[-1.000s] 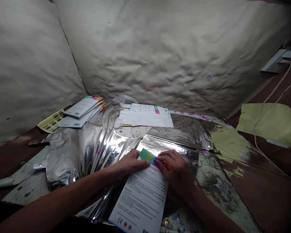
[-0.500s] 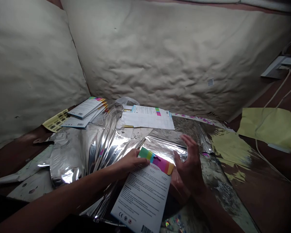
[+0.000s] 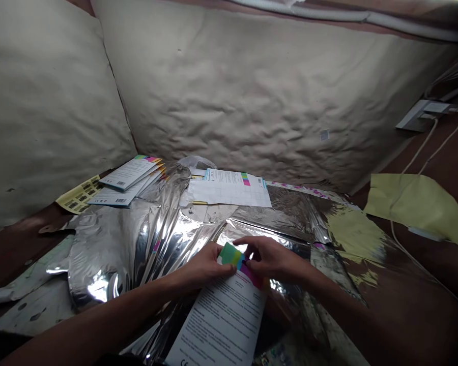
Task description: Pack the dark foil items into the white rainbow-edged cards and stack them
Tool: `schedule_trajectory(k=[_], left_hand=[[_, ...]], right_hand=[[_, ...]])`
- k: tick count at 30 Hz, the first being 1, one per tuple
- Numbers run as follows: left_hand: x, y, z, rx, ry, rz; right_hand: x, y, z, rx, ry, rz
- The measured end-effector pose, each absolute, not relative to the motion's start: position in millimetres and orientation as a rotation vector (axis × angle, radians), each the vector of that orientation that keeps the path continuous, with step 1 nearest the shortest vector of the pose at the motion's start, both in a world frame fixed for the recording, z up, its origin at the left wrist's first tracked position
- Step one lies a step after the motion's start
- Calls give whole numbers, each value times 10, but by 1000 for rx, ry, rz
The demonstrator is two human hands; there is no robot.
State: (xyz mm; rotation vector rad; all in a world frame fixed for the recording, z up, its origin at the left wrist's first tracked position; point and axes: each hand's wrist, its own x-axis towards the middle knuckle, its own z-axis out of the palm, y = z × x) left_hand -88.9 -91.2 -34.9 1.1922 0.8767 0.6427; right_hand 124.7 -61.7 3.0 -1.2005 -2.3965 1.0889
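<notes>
A white printed card (image 3: pixel 217 320) with a rainbow-coloured band at its top end lies on crumpled silver foil (image 3: pixel 152 244). My left hand (image 3: pixel 208 264) holds the card's left top edge, thumb side on the green part of the band. My right hand (image 3: pixel 270 259) pinches the card's top end from the right, with fingertips on the band near a small hole or slot. Between them, the fingers hide part of the band. The card's lower end runs off the bottom of the view.
Beyond the foil lie a stack of similar cards (image 3: pixel 127 175), a white printed sheet (image 3: pixel 229 192), and yellow barcode labels (image 3: pixel 78 197). Padded cream walls rise behind. Yellow paper (image 3: pixel 416 206) and white cables (image 3: pixel 427 147) lie on the brown surface at right.
My right hand has come back from the open, raised pose and closed on the card's top end. The card's band is more covered, and the view has tilted slightly upward.
</notes>
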Motion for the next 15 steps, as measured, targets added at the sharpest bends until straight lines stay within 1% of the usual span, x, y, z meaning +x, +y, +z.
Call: schedule_trajectory(k=[4,6,7,8,10,12,13,15], left_hand=[[-908,-881,-323,1251,971,741],[-918,-864,-303,1291,994,810],[-923,-856,-291,1309,1000,829],[-930,-849,-279,1322,1005,835],[-945,-836,-257,1323,1008,815],[-963,-823,-243,1296,992,802],[-972,-816,-242,1277,977,799],[-988,-798,-255,1245,947,799]], right_hand=[[1034,-624,35,-1319,-2498,641],[962,-615,37,-1357,-2468,563],[952,-596,43,-1337,-2455,633],[962,-567,53,-1288,-2443,784],[1033,-495,76,-1138,-2356,1262],[1139,-433,85,-1016,-2102,1737],[1189,-416,78,-997,-1937,1888],[1260,-414,38,-1022,-1637,2019]])
